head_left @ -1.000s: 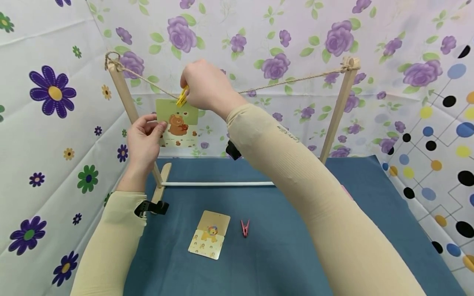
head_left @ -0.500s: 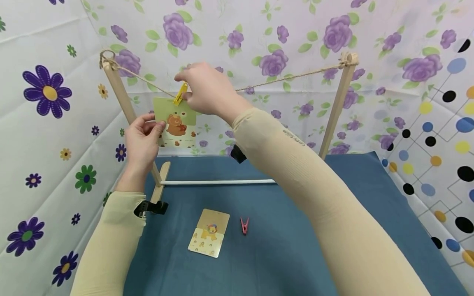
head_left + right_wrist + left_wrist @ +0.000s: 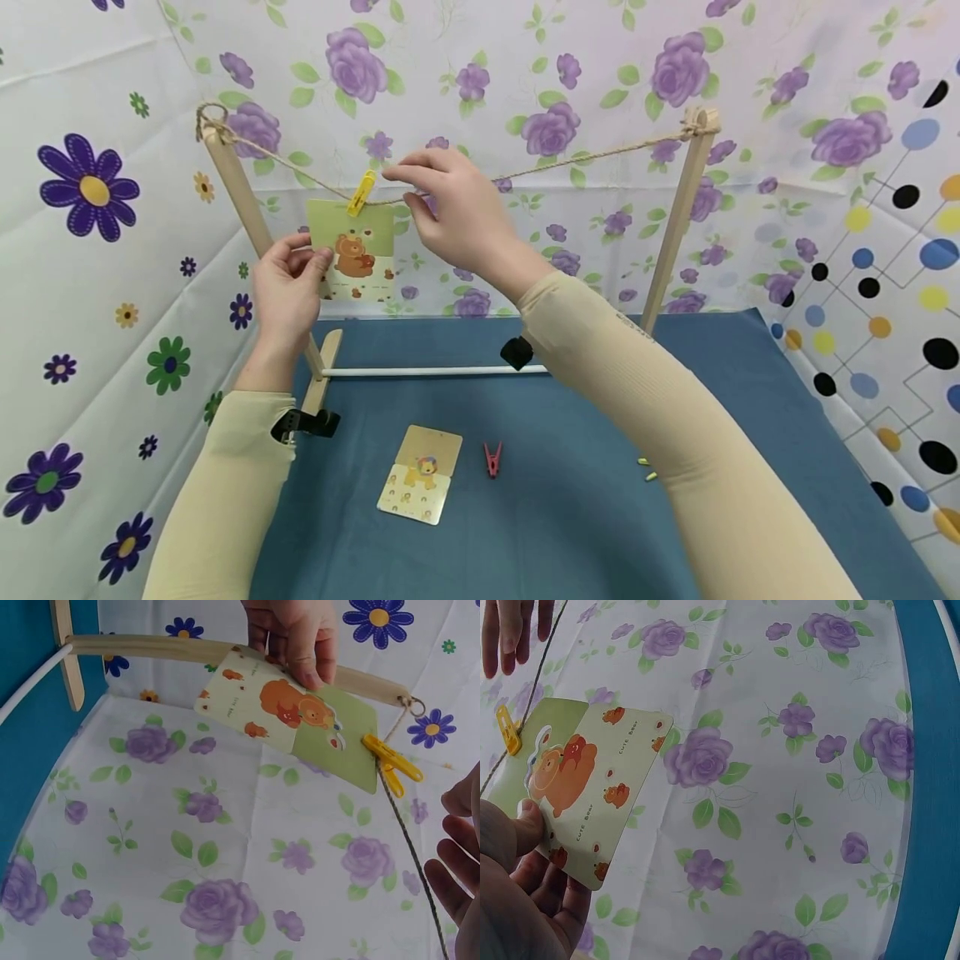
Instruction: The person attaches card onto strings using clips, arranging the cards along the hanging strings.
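Note:
A green and cream card with a brown bear (image 3: 352, 254) hangs at the rope (image 3: 600, 156), its top edge clipped by a yellow clothespin (image 3: 361, 193). My left hand (image 3: 288, 287) pinches the card's left edge between thumb and fingers. To the right of the clothespin is my right hand (image 3: 461, 208), its fingers loosely extended and apart from the pin. In the right wrist view the yellow clothespin (image 3: 392, 759) grips both card and rope, and the right fingers (image 3: 448, 892) hold nothing.
Two wooden posts (image 3: 678, 225) carry the rope, with a white rod (image 3: 420, 372) between their feet. On the blue cloth (image 3: 540, 533) lie a lion card (image 3: 422, 475) and a pink clothespin (image 3: 492, 460). Yellow tips (image 3: 649, 477) show beside the right sleeve.
My right hand has let go of the yellow clothespin and drawn back to the right. The clothespin stays clipped at the card's top. My left hand keeps its pinch on the card.

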Demonstrator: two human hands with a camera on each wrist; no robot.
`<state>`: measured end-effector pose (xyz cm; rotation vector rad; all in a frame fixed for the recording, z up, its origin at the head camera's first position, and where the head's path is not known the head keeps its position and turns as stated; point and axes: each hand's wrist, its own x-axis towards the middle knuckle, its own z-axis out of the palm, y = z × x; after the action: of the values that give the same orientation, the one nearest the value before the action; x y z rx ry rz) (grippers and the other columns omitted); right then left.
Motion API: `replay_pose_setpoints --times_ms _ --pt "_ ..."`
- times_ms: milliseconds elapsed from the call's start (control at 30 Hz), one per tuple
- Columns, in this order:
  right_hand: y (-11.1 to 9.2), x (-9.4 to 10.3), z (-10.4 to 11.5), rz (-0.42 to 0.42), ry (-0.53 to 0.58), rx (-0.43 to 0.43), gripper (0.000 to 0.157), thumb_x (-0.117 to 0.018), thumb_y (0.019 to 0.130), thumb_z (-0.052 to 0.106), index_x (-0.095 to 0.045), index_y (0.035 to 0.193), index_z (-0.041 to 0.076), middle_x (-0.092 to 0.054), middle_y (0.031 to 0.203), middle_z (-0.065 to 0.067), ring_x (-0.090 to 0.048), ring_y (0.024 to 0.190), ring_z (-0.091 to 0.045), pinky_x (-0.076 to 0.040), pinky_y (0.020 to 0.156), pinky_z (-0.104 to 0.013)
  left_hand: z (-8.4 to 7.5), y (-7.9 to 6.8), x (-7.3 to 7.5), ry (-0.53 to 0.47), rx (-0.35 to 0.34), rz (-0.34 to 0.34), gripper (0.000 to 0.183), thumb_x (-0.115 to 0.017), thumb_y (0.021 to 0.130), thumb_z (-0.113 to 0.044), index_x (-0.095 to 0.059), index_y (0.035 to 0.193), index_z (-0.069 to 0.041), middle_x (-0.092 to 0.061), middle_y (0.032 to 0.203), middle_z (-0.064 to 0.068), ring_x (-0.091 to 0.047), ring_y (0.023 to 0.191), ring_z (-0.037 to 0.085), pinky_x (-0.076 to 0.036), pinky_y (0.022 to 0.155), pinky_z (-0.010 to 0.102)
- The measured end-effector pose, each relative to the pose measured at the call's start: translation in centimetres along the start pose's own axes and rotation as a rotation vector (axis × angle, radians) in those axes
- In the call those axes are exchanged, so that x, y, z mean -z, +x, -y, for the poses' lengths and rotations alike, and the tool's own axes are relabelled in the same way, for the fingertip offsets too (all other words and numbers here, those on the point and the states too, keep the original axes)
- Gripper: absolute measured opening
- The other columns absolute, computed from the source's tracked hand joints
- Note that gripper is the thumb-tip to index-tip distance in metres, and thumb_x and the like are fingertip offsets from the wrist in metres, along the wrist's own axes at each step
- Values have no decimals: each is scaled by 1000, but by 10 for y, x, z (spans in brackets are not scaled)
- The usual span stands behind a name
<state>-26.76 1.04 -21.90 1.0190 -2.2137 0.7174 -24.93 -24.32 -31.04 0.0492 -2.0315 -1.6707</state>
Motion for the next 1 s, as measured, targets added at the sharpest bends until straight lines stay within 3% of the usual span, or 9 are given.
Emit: replay_pose_setpoints --times_ms 167,367,533,767,1000 --pt "-23 -2 -8 -77 70 25 29 -63 107 7 -78 131 11 -70 131 -7 -62 123 -24 -49 103 -31 3 1 -3 -31 -3 -13 22 -74 102 -14 -72 124 -10 -70 94 -8 -65 90 9 -52 83 23" --pt "-49 -9 -24 -170 81 96 25 -63 106 5 -82 122 9 -74 122 -10 -67 108 -26 -52 86 -36 2 3 -5 -75 -16 -42 16 -74 102 -11 -72 118 -13 -69 95 -7 -61 92 10 -49 84 23" --pt "-70 -17 -34 -133 99 83 24 -63 106 5 -83 118 7 -75 121 -10 -68 92 -22 -50 73 -34 3 2 -6 -95 -23 -55 19 -70 104 -6 -71 122 -10 -68 97 -5 -60 93 11 -48 85 24" --pt "-109 -31 -47 -92 118 56 22 -65 105 5 -84 116 8 -76 120 -9 -70 95 -22 -51 67 -32 3 0 -5 -145 -30 -47 28 -67 105 -3 -68 132 -9 -69 103 0 -63 97 13 -50 90 24" --pt "-162 -54 -62 51 178 -60 21 -67 105 6 -83 118 11 -74 122 -6 -67 83 -14 -50 64 -30 6 -1 -5 -217 -37 -52 31 -66 104 2 -67 133 -9 -71 104 2 -63 99 14 -49 91 25"
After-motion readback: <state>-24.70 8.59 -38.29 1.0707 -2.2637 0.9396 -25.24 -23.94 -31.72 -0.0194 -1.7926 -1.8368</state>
